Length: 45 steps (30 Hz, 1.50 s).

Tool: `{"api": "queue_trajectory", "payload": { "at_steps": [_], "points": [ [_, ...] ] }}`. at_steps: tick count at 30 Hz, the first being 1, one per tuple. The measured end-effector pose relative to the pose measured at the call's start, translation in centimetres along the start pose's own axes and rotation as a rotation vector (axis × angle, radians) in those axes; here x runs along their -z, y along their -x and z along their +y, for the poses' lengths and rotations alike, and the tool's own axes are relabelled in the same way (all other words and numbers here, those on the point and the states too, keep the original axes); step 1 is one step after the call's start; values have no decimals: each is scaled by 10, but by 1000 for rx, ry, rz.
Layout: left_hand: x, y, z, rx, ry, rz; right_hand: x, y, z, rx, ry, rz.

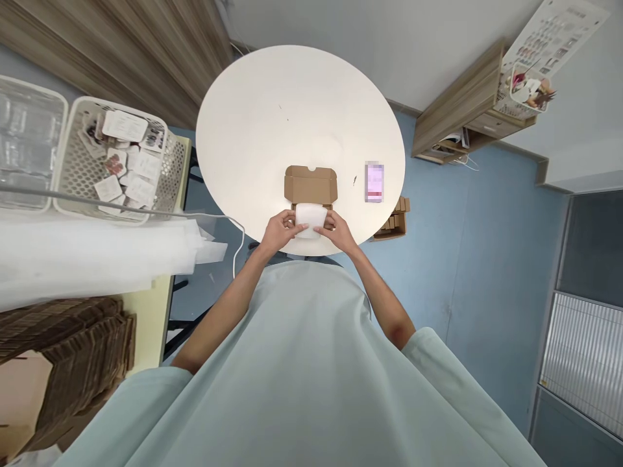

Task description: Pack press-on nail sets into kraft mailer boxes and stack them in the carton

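Between my two hands is a small white wrapped packet (pixel 311 219), with what is inside it hidden. My left hand (pixel 281 229) grips its left side, thumb on top and fingers curled behind. On the right side, my right hand (pixel 339 230) holds it the same way. Just beyond the packet, a small brown cardboard box (pixel 310 186) lies with its lid folded back on the white round table (pixel 253 130). The packet and my hands cover most of the box's near part.
A phone (pixel 374 182) lies to the right on the table. At left, a side table (pixel 150 324) bears a plastic basket (pixel 168 155) of small cards, white wrapping sheets (pixel 97 253) and stacked flat cardboard (pixel 92 350). A white cable (pixel 241 227) hangs by the table's left edge. An open carton (pixel 396 227) stands below right.
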<state>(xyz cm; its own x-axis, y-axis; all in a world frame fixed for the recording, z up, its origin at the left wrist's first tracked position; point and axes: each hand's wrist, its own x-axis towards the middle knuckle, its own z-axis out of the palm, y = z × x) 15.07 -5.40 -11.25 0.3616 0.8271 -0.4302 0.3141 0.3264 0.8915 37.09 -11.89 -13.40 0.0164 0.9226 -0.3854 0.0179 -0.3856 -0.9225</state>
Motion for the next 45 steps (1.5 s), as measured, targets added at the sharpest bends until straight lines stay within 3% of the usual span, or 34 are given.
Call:
{"api": "queue_trajectory", "payload": {
  "at_steps": [6, 11, 23, 33, 37, 42, 45],
  "points": [
    [-23, -26, -9, 201, -131, 114, 2, -19, 7, -210, 176, 176],
    [-36, -43, -18, 359, -262, 164, 1, -32, 2, -245, 372, 193],
    [-46, -56, -30, 292, -657, 90, -5, -50, 10, -400, 739, 63],
    [-56, -50, -17, 268, -942, -45, -24, -48, 21, -329, 956, 14],
    [-49, -52, -11, 232, -840, 63, -12, -45, 9, -271, 931, 36],
    [-26, -85, -13, 138, -541, 412, 29, -60, -6, -119, 730, 328],
    [-14, -109, -17, 265, -369, 463, 46, -78, -7, -151, 589, 315]
  ]
}}
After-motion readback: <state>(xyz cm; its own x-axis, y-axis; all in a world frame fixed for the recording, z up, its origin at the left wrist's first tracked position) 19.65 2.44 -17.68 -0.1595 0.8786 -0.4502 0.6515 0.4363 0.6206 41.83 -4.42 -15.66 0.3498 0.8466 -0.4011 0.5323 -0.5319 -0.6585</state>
